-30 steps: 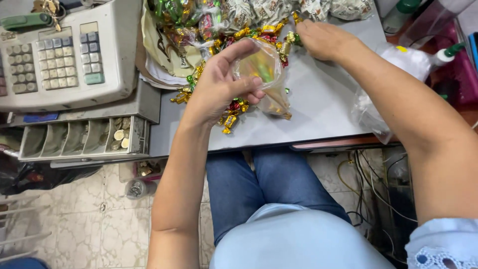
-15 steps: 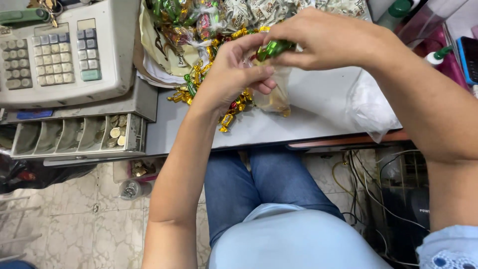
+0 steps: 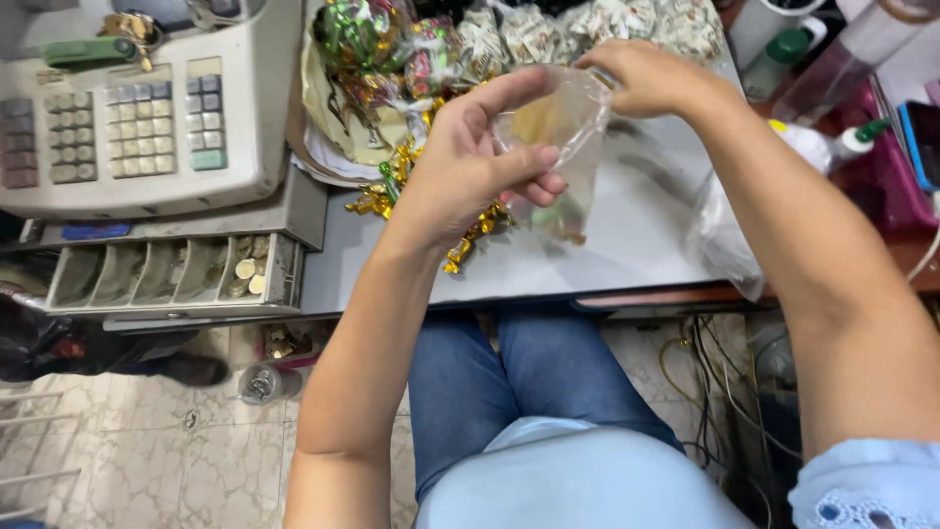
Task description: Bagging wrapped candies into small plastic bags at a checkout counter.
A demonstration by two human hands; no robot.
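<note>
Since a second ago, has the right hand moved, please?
Yes. The right hand has come left, away from the white squeeze bottle, to the mouth of the clear plastic bag held by the left hand.

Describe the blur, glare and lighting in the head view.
Head view: even, soft light; the left hand and right hand are slightly motion-blurred; the clear plastic bag between them shows pale sheen, contents hazy; the cash register is sharper; wide-angle bending at edges.

Left hand (image 3: 465, 162) raised, thumb extended upward, fingers curled in a pinch. Right hand (image 3: 651, 78) palm down, fingertips apparently pinched together. Both forearms bare, converging above the lap.
</note>
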